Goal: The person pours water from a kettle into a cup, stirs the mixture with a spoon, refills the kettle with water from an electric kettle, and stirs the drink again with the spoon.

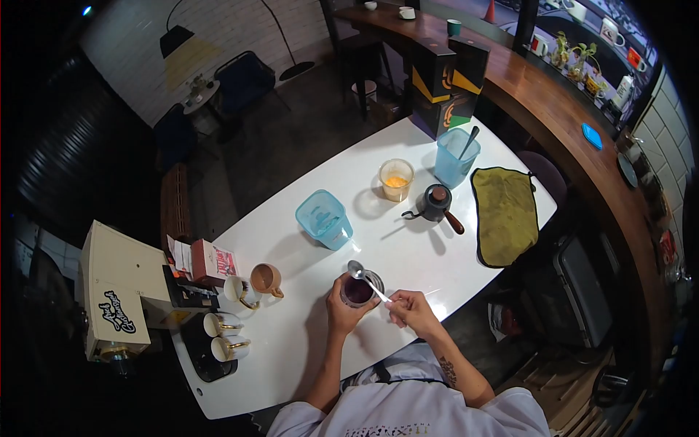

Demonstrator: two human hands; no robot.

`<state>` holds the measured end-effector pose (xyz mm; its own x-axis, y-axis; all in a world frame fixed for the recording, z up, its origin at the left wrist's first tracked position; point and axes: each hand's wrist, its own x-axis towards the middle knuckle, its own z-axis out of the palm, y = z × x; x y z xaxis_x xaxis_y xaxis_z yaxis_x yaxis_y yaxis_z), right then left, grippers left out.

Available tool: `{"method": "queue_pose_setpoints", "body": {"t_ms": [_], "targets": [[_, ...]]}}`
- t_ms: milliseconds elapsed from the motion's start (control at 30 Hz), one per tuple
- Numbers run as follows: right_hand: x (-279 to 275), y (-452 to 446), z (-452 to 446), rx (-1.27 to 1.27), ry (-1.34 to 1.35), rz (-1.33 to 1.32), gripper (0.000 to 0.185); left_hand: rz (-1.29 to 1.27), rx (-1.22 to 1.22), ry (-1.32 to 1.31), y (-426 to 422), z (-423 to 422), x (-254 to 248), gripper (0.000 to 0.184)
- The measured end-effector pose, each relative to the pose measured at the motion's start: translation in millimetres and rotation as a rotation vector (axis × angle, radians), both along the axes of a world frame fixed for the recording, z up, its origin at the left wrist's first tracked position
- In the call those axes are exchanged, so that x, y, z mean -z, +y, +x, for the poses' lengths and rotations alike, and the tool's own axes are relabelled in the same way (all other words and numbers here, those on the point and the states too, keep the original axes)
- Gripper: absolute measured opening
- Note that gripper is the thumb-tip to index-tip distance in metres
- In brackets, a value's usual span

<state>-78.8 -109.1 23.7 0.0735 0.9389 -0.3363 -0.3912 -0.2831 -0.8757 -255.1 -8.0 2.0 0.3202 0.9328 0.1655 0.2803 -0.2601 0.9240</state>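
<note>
My left hand (346, 311) is wrapped round a glass (357, 291) of dark purple liquid at the near side of the white table. Pinched in my right hand (412, 312) is the handle of a metal spoon (375, 285). Its bowl points away from me, over the far rim of the glass. Just beyond stands a light blue plastic container (325, 220). A brown cup (266, 280) is to the left of the glass. Farther off are a glass with orange contents (395, 180) and a dark pot with a wooden handle (435, 204).
Another blue container (456, 160) holds a dark-handled utensil. An olive cloth (507, 218) lies at the right edge. Black boxes (445, 84) are stacked at the far end. White cups (230, 348) and a cream machine (120, 291) occupy the left end. A wooden counter (539, 95) curves behind.
</note>
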Motion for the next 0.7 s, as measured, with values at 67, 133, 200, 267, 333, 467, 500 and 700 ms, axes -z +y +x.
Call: {"method": "queue_pose_setpoints", "body": {"t_ms": [67,133,200,267,333,467,500,700], "targets": [[-0.6,5.7,-3.2,-0.046,-0.006,-0.013,0.013,-0.020,-0.013,0.084,3.9,-0.7,10.3,0.077],[3.9,7.8,-6.1,-0.093,0.004,-0.032,0.015,-0.034,-0.032,0.060,4.3,0.8,21.8,0.076],[5.9,9.8,-6.5,-0.112,0.002,-0.031,0.015,-0.043,-0.056,0.034,3.5,4.0,18.1,0.075],[5.1,13.4,-5.1,-0.136,0.001,-0.028,0.016,-0.041,-0.078,0.083,0.1,4.5,11.2,0.074],[2.3,16.0,-2.9,-0.162,-0.015,-0.032,0.017,-0.059,-0.089,0.071,-1.1,5.4,7.0,0.074],[-0.2,20.1,2.9,-0.224,-0.049,-0.013,0.021,-0.061,-0.113,0.119,-4.5,5.6,7.3,0.075],[1.0,21.1,5.6,-0.271,-0.098,-0.025,0.024,-0.063,-0.115,0.117,-4.6,4.4,5.8,0.075],[18.7,25.7,62.6,0.162,-0.771,0.211,0.022,-0.101,-0.035,0.240,-7.0,-19.8,-14.2,0.109]]}}
